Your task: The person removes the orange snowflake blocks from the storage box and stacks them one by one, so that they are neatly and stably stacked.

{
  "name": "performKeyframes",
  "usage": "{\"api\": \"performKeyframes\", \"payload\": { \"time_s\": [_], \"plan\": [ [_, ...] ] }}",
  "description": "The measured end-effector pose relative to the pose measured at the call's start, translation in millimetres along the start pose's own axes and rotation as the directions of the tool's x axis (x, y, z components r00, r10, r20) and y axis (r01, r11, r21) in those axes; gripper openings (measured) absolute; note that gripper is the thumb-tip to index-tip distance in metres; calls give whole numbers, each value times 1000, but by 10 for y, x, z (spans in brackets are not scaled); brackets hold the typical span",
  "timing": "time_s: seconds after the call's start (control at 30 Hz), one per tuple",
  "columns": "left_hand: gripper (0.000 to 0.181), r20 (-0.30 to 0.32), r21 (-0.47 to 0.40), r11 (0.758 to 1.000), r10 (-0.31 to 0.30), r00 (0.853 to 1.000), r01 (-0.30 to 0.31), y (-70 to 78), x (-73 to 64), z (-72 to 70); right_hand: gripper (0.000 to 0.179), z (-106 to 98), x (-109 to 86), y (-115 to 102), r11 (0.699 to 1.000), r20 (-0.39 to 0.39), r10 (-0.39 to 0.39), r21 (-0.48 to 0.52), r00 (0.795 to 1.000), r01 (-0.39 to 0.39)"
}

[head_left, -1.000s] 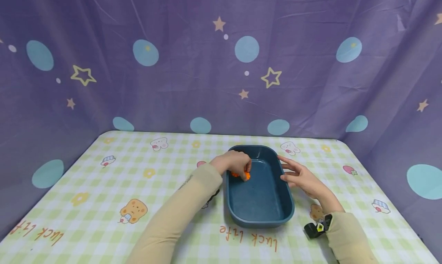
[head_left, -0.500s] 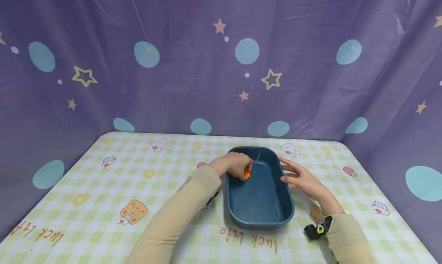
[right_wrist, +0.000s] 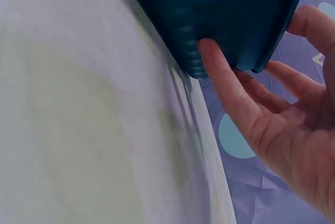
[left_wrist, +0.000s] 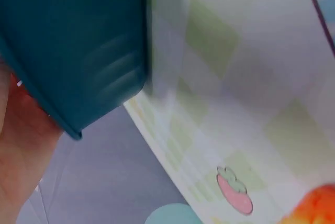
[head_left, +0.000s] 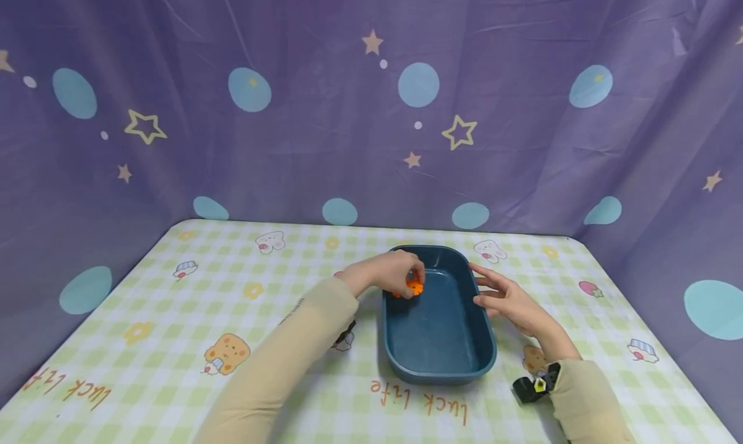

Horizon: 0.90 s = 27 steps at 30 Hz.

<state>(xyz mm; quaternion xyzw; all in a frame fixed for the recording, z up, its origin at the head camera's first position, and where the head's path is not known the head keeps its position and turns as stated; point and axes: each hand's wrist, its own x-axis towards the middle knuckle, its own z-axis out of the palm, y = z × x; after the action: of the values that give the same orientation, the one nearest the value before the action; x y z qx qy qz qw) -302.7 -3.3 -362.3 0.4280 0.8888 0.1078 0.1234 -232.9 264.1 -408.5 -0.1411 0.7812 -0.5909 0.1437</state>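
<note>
A dark teal oblong basin (head_left: 438, 374) stands on the table. Over its left rim reaches my left hand (head_left: 395, 271), thumb and fingers pinching a small bright orange piece with a scalloped edge (head_left: 416, 288). The fingers hide much of this piece, and its kind does not show. At the basin's right side is my right hand (head_left: 513, 305), its thumb at the rim and its fingers spread along the outside. The right wrist view shows that hand (right_wrist: 293, 130) with straight fingers touching the outer wall. In the left wrist view, part of my left hand (left_wrist: 26, 156) shows beside the basin rim.
A checked cloth (head_left: 302, 392) with printed cakes, fruit and lettering covers the table. Behind it hangs a purple curtain (head_left: 313, 121) with stars and blue dots. A black wrist-camera strap (head_left: 531, 387) is on the right wrist.
My left hand has risen a little with the orange piece, and its wrist and sleeve have shifted left. The right hand and the basin stay in place.
</note>
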Motion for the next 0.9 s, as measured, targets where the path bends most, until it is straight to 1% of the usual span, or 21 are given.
{"api": "performKeyframes", "payload": {
  "time_s": [0.13,0.27,0.5,0.73,0.9],
  "plan": [
    [21,-26,-35,999,8,1000,-9,-21,-83,-57,67,6,5,-4,1000,3,3,8,1000,-3],
    [22,-49,-42,999,16,999,-18,-24,-162,-115,67,9,4,-6,1000,0,6,9,1000,-6],
    [23,-55,-45,999,22,998,-25,-17,-295,-174,68,22,3,11,1000,5,9,28,1000,-9],
    [23,-78,-40,999,20,997,-23,-38,-447,-228,68,30,7,12,999,-7,20,25,1000,-20],
    [25,-91,-76,997,12,996,-19,-72,-573,-281,67,20,9,3,1000,-3,11,11,1000,-11]
  ]
}}
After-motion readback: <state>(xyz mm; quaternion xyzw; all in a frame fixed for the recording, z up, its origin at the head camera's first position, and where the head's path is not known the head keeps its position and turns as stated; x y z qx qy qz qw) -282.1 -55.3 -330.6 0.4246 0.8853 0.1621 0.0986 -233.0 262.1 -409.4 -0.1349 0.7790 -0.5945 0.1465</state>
